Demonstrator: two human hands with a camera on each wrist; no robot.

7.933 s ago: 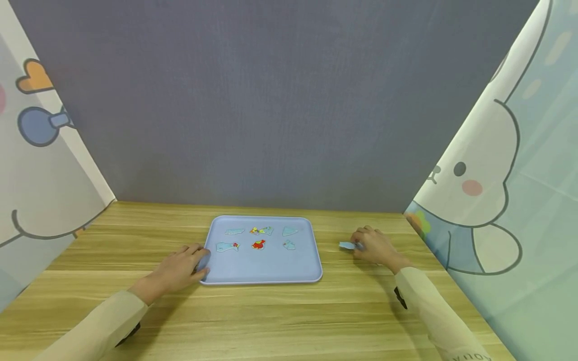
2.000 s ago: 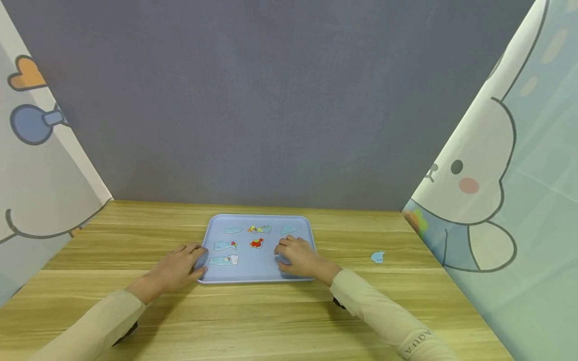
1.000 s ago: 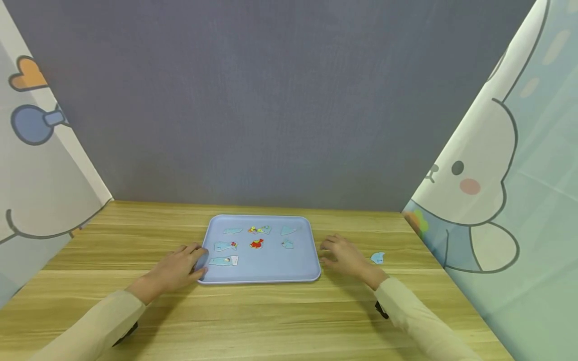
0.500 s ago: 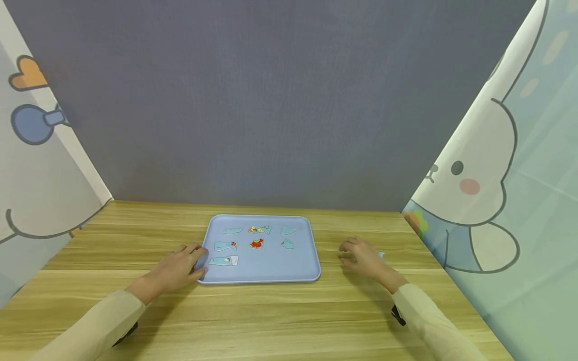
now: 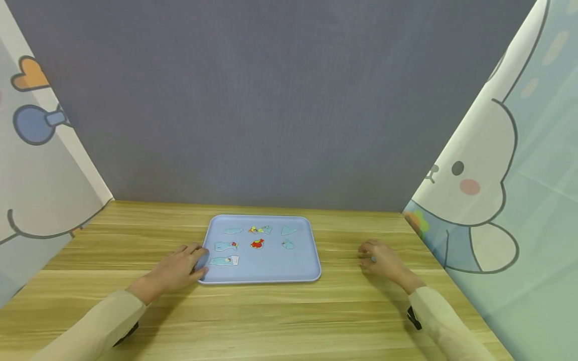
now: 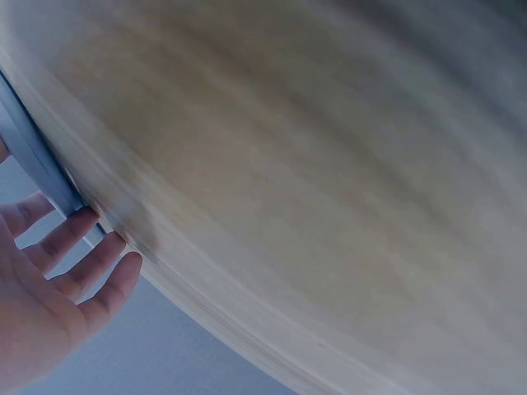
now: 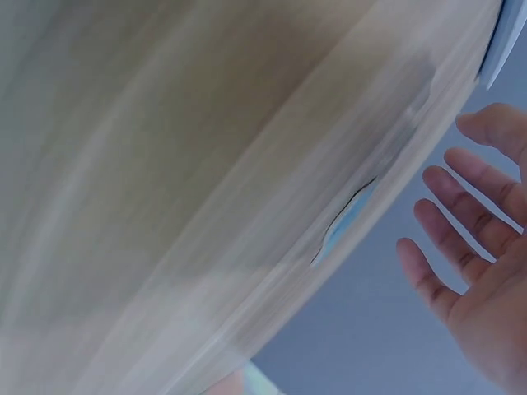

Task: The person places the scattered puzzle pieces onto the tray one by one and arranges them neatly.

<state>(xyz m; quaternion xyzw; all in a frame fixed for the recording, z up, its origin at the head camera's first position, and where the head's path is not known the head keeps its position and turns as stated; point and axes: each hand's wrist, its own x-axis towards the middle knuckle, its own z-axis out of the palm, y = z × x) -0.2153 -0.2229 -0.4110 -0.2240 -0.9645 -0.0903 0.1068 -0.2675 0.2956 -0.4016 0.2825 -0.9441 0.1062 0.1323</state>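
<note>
In the head view my left hand [image 5: 173, 271] rests at the left edge of a pale blue tray [image 5: 275, 268]. The left wrist view shows its fingers extended and relaxed against the tray's rim [image 6: 33, 148]. My right hand [image 5: 383, 260] is to the right of the tray, over a small, flat, light-blue piece with an irregular outline [image 7: 350, 218]. Most of that piece is hidden by the hand in the head view. In the right wrist view the fingers are spread and apart from it.
Several flat, irregular printed pieces lie in the tray in rows, among them a red one [image 5: 257, 244] and a long blue one with a white end [image 5: 224, 261]. A wooden table [image 5: 280, 321] bears the tray. A grey panel [image 5: 271, 110] stands behind.
A long blue piece now lies in the tray's front left. My right hand left the tray after being over its right side, moving right to the loose piece. The left hand stays put.
</note>
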